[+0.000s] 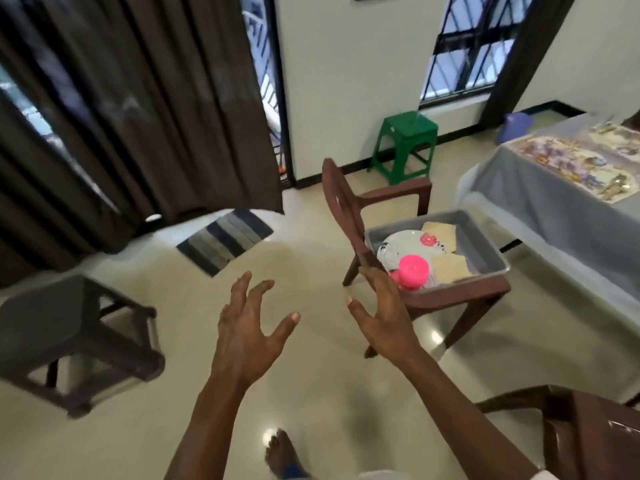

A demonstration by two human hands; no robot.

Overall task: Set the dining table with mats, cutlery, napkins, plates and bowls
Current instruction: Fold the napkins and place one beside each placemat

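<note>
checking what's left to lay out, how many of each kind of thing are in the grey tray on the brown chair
beige square cloth napkins: 2
white flowered round plate: 1
pink round plastic bowl: 1
total: 4

We see a grey tray (483,249) flat on the seat of the brown chair (348,209). Inside, nearest the chair back, a white flower-print plate (405,244) with a pink bowl (414,271) on it, apparently upside down. Two beige folded napkins (440,232) (450,268) lie farther from the chair back. Floral mats (581,161) lie flat on the grey-clothed table (540,206), right of the chair.
</note>
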